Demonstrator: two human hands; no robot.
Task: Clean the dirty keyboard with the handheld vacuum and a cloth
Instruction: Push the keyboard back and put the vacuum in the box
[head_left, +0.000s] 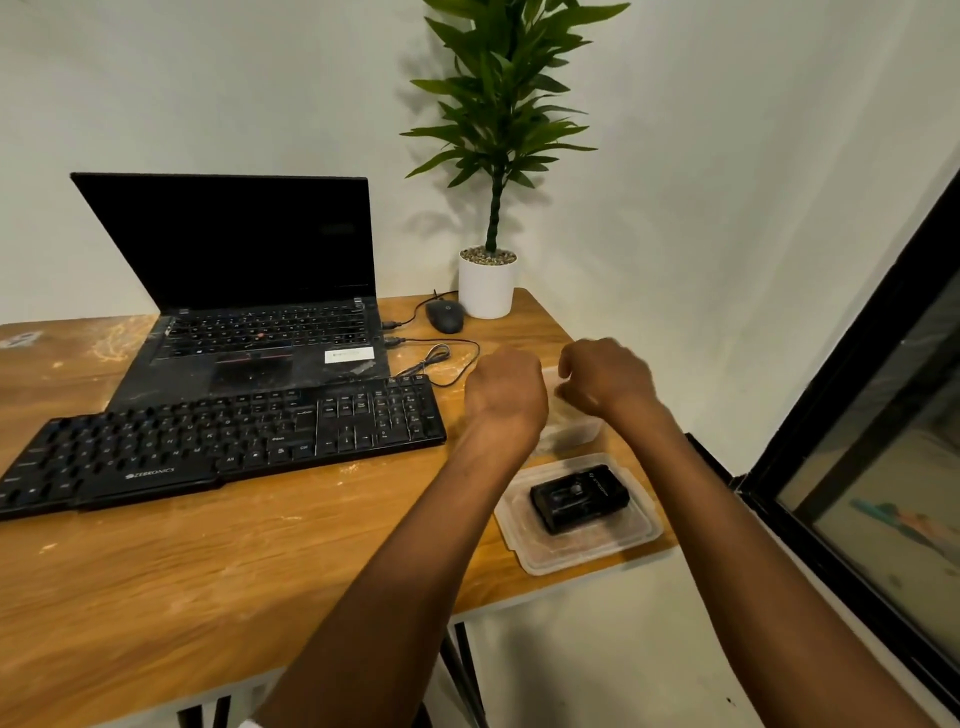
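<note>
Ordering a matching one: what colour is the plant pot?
White pot, clearest in the head view.

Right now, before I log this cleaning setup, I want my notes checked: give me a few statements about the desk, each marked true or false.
1. The laptop screen is dark. True.
2. The keyboard lies behind the laptop. False: it lies in front of it.
3. The mouse sits beside the white pot. True.
4. The black device rests on the keyboard. False: it rests on a clear tray near the right edge of the desk.
</note>
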